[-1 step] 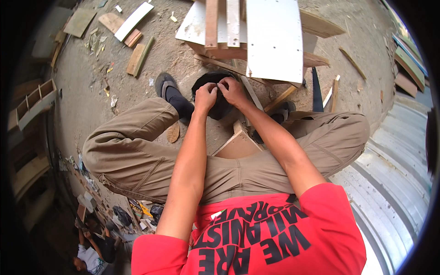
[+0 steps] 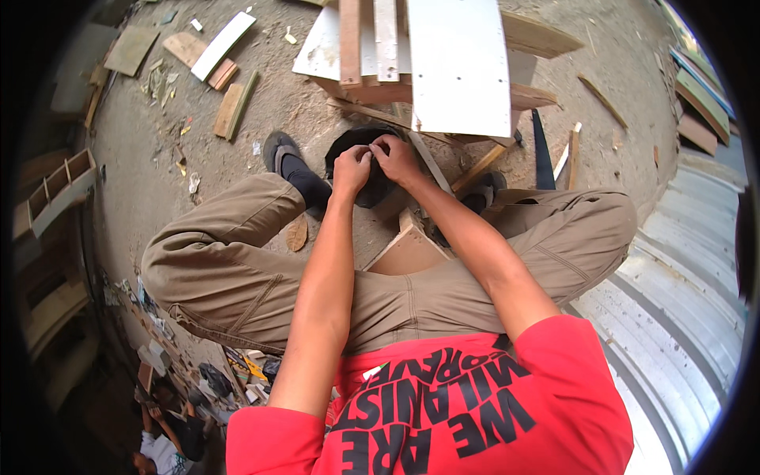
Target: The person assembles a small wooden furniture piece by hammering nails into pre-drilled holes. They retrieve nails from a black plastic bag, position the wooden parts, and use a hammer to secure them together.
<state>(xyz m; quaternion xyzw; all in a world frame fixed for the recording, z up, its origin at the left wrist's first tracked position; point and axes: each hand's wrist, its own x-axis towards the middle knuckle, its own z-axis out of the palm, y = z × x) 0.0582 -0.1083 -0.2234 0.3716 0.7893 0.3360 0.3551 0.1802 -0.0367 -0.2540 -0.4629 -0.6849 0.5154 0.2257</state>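
My left hand [image 2: 351,169] and my right hand [image 2: 394,161] meet fingertip to fingertip over a round black container or bag [image 2: 378,190] on the ground between my feet. Both hands are closed in a pinch, thumbs against fingers. Whatever lies in the fingertips is too small or hidden to name. The black thing has a dark rim behind my hands; its inside is mostly out of sight. Just beyond it stands a rough wooden piece with a white panel [image 2: 461,71] and narrow wooden strips [image 2: 350,43].
An angled wooden box piece [image 2: 408,252] lies between my legs. Loose boards [image 2: 236,107] and offcuts litter the ground on the left. Corrugated metal sheet [image 2: 665,293] runs along the right. Another person [image 2: 162,439] is at the lower left. A dry leaf [image 2: 297,234] is near my left foot.
The view has shifted slightly, so the boards and white panel sit a little further left. My hands keep nearly the same pinching pose over the black thing.
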